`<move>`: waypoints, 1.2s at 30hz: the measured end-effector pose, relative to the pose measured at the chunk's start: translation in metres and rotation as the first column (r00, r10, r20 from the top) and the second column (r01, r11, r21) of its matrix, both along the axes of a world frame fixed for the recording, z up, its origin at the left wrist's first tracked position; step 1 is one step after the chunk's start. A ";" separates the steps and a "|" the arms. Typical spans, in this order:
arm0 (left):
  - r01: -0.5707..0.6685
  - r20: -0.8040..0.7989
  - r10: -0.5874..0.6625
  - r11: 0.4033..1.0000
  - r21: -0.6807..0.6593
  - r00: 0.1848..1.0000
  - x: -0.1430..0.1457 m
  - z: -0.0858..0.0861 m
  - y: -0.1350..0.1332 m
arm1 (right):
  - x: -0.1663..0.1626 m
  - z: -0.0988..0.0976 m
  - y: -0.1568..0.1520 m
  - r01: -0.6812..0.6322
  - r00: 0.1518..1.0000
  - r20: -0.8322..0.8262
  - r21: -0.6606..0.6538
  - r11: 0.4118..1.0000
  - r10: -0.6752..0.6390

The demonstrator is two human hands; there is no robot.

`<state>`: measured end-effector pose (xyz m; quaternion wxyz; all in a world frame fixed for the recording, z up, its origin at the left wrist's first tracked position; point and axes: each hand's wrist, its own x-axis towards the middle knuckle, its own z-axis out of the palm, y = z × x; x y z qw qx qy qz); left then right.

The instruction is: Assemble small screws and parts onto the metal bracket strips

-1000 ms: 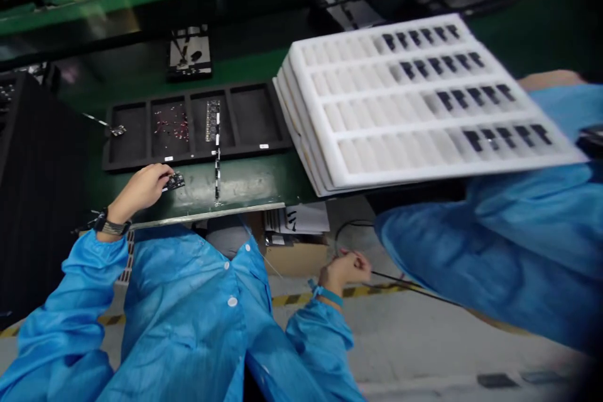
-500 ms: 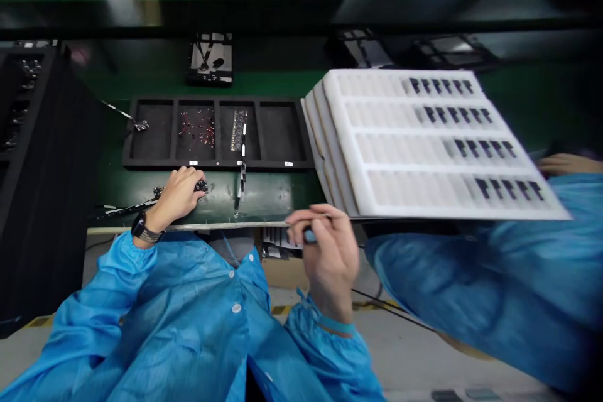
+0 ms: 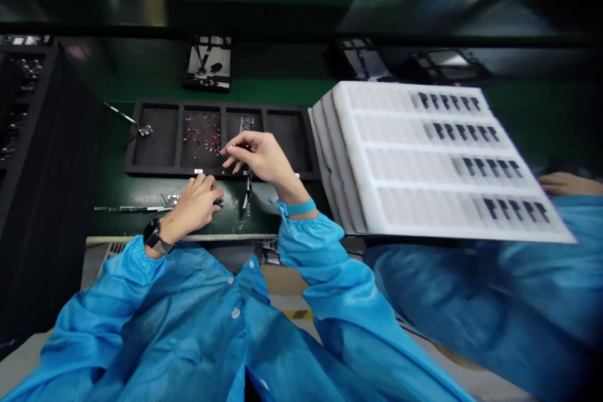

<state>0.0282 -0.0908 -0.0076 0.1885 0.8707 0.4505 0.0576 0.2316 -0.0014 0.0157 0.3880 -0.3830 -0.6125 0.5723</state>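
My left hand [image 3: 195, 206] rests low over the green bench, its fingers closed around a small circuit board [image 3: 218, 202] that shows at the fingertips. Beside its wrist lies a thin dark flex strip [image 3: 136, 208]. My right hand [image 3: 259, 154] is over the black foam tray [image 3: 221, 171], thumb and forefinger pinched together; anything between them is too small to make out. Just left of those fingertips, small red-wired parts [image 3: 203, 132] lie scattered in the second compartment. A sheet of small boards [image 3: 246, 123] in the third compartment is partly hidden by my right hand.
Stacked white foam trays [image 3: 400, 163] with rows of black parts stand at the right, near a co-worker's sleeve [image 3: 579, 213]. A tall black foam stack [image 3: 61, 138] is on the left. Behind the tray sits a black device [image 3: 208, 63]. A black-and-white strip [image 3: 246, 198] lies near the bench edge.
My right hand has moved from below the bench edge up and left to the tray; the small blue-tipped item it held no longer shows. My left hand has shifted slightly right and nearer.
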 end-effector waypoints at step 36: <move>-0.434 0.559 0.494 0.866 -0.248 0.666 -0.015 0.026 0.080 | -0.022 -0.029 0.021 -0.084 0.982 0.178 0.155 0.984 0.056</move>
